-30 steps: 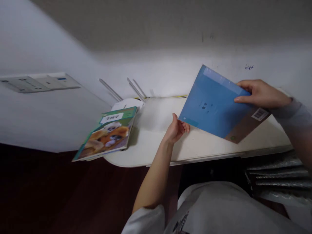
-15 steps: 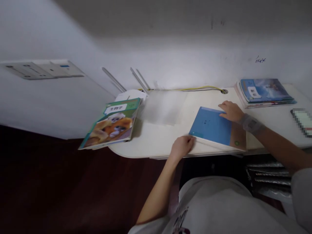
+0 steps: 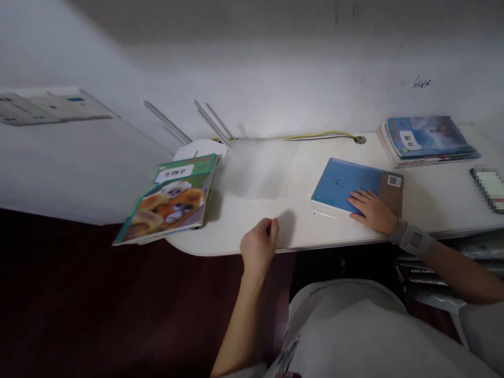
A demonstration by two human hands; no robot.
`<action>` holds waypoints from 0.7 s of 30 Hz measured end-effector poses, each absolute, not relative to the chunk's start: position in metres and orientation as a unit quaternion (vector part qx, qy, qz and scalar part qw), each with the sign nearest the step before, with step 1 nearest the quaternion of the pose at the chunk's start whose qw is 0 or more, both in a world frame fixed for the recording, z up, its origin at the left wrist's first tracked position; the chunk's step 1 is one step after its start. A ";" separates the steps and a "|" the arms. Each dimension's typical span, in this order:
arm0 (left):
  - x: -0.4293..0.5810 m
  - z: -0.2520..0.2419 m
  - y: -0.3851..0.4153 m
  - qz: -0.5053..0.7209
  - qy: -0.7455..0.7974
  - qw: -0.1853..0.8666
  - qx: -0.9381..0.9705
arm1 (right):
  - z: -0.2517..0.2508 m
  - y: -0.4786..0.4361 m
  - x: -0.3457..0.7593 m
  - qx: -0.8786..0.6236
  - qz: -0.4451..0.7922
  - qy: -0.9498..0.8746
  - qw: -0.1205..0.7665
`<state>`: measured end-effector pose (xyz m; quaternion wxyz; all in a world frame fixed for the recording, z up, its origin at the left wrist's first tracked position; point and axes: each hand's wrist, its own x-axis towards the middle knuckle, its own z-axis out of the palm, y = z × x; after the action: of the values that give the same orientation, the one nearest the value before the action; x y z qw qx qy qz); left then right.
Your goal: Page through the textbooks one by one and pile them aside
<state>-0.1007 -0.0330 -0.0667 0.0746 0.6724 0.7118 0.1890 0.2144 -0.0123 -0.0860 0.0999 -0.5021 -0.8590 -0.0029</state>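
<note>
My right hand (image 3: 372, 211) lies flat with fingers spread on a blue and brown book (image 3: 340, 181), which rests back cover up on the white desk. A white barcode label shows on its brown part. My left hand (image 3: 260, 244) is closed in a fist above the desk's front edge, apart from the book, and nothing sticks out of it. A thin white strip (image 3: 325, 214) lies just in front of the book. Behind my left hand, a clear plastic sheet (image 3: 255, 170) lies on the desk.
A stack of books with a monkey cover (image 3: 169, 205) overhangs the desk's left end, before a white device with antennas (image 3: 200, 146). Another book stack (image 3: 429, 139) sits back right, near a phone (image 3: 488, 189). A yellow cable (image 3: 326, 134) runs along the wall into a hole.
My left hand has let go of the book's near left corner and moved left. My right hand has slid from the far edge onto the middle of the cover, and the barcode is now uncovered.
</note>
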 end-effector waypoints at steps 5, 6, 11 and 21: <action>-0.040 -0.085 -0.029 0.289 0.359 0.029 0.887 | -0.082 -0.010 0.222 -0.468 -0.008 -0.878 0.098; -0.023 -0.090 -0.028 0.280 0.310 0.020 0.908 | -0.081 -0.012 0.222 -0.467 -0.013 -0.879 0.099; 0.017 -0.108 -0.031 0.259 0.299 -0.032 0.918 | -0.078 -0.020 0.221 -0.490 -0.050 -0.865 0.100; 0.017 -0.098 -0.030 0.273 0.321 -0.014 0.907 | -0.062 -0.011 0.249 -0.487 0.022 -0.862 0.138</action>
<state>0.0166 -0.0299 -0.0981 -0.0135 0.9068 0.3211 0.2730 0.2488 -0.0105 -0.0615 0.1383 -0.4872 -0.8620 0.0218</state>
